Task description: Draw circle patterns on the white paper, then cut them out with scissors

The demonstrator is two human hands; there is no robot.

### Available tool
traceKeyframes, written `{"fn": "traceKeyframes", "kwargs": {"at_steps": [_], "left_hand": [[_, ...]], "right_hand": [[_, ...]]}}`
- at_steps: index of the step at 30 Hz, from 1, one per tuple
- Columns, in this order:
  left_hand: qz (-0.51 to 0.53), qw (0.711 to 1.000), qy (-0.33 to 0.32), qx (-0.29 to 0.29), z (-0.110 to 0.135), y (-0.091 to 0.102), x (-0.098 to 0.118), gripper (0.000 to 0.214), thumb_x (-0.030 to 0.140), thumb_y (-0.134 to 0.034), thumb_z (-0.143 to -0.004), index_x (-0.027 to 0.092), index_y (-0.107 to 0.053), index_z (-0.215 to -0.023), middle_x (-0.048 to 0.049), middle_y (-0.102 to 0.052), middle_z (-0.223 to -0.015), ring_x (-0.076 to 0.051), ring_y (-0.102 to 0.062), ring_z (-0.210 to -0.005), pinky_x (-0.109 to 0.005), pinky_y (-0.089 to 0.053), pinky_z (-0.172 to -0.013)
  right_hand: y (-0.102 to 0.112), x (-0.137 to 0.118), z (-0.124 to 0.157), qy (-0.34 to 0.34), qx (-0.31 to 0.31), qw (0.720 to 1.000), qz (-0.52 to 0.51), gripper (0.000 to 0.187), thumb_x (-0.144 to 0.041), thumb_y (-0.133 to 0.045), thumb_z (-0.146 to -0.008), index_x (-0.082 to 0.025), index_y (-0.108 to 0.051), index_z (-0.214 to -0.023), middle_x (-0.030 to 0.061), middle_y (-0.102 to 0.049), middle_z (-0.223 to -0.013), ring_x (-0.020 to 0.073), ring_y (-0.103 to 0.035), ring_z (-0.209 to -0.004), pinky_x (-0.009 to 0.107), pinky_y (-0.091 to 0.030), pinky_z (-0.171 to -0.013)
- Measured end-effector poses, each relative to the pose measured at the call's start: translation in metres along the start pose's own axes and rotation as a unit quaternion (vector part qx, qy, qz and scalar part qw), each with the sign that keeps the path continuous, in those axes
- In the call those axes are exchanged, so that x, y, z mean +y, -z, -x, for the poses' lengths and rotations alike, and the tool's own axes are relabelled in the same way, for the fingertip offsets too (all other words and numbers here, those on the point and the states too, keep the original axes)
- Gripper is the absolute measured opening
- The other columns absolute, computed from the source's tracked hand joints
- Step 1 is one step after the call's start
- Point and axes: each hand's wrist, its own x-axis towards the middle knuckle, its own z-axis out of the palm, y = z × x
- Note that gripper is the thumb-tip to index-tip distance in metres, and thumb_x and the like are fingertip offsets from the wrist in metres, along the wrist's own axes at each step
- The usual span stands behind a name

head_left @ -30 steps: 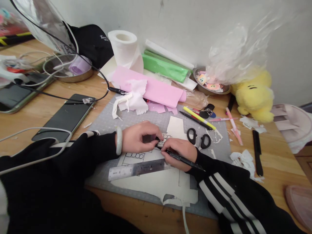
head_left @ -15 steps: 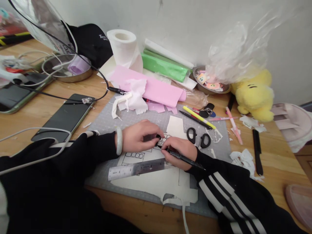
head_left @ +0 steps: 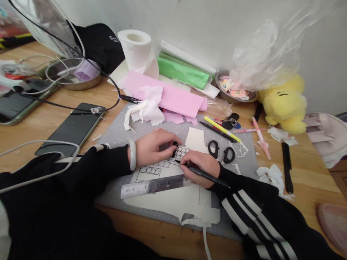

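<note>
My right hand (head_left: 202,168) grips a black pen (head_left: 206,174) in a writing hold, its tip down at the drawn paper. My left hand (head_left: 155,145) pinches a small black object (head_left: 175,148) between thumb and fingers; its kind is not clear. Between the hands lies a small white piece with rows of black circles (head_left: 182,153). Beneath is a white paper sheet (head_left: 162,202) with drawn boxes and ovals. A steel ruler (head_left: 151,186) rests across that sheet, one end close below my right hand. Black-handled scissors (head_left: 229,154) lie just beyond my right hand, blades mostly hidden.
A grey cutting mat (head_left: 114,139) lies under the work. Behind it are pink paper (head_left: 173,97), a green pack (head_left: 184,70) and a white roll (head_left: 135,50). Phone (head_left: 72,130) and cables sit left. Markers (head_left: 222,129), a black knife (head_left: 287,168) and a yellow plush (head_left: 284,104) are right.
My left fingertips have shifted slightly up and away from my right hand, showing more of the black object and the circle rows. The right hand with the pen stays nearly in place.
</note>
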Motion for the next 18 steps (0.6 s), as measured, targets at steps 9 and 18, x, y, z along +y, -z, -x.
{"fn": "traceKeyframes", "kwargs": {"at_steps": [9, 18], "left_hand": [[0.002, 1.000, 0.002, -0.005, 0.000, 0.001, 0.001, 0.018, 0.022, -0.046, -0.082, 0.017, -0.060, -0.093, -0.0014, -0.066, -0.075, -0.015, -0.058, -0.072, -0.029, -0.042, -0.075], [-0.003, 1.000, 0.018, 0.008, -0.001, 0.001, 0.002, 0.018, 0.021, -0.046, -0.082, 0.017, -0.060, -0.092, -0.0011, -0.066, -0.075, -0.015, -0.058, -0.071, -0.027, -0.042, -0.072]], "right_hand": [[0.006, -0.007, -0.004, -0.066, 0.020, 0.998, 0.005, 0.006, -0.016, -0.053, -0.073, -0.018, -0.057, -0.070, -0.0038, -0.057, -0.059, 0.0064, -0.046, -0.049, 0.017, -0.037, -0.051], [0.005, -0.017, -0.004, -0.170, 0.071, 0.979, -0.090, 0.004, -0.019, -0.055, -0.073, -0.017, -0.058, -0.072, -0.0017, -0.060, -0.062, 0.0072, -0.052, -0.052, 0.017, -0.042, -0.053]]}}
